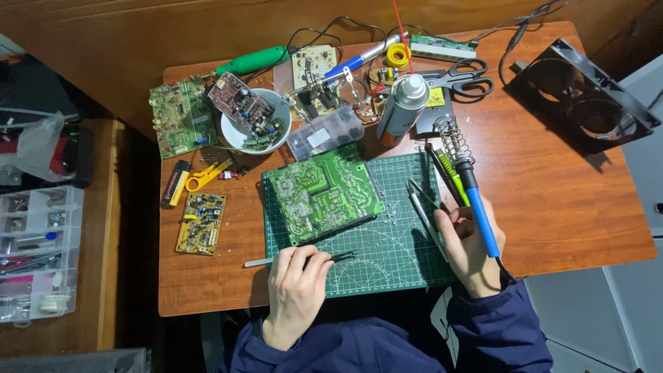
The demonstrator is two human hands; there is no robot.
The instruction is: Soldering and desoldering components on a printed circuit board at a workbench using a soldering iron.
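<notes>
A green circuit board (322, 193) lies solder side up on the green cutting mat (387, 259). My left hand (295, 287) rests on the mat's near left corner, pinching black-tipped tweezers (324, 258) that lie flat, their metal end pointing left. My right hand (469, 249) sits at the mat's right edge and holds a blue-handled soldering iron (481, 214), whose tip points away toward the coiled iron stand (450, 138). Silver tweezers (423, 207) and a green-handled tool (450, 176) lie just left of that hand.
A spray can (402, 109), scissors (463, 77), clear parts box (324, 132), white bowl (231, 135) holding a small board, several loose boards, a yellow stripper (206, 175) and a black dual fan (587, 93) crowd the wooden table. A plastic organizer (38, 252) stands at the left.
</notes>
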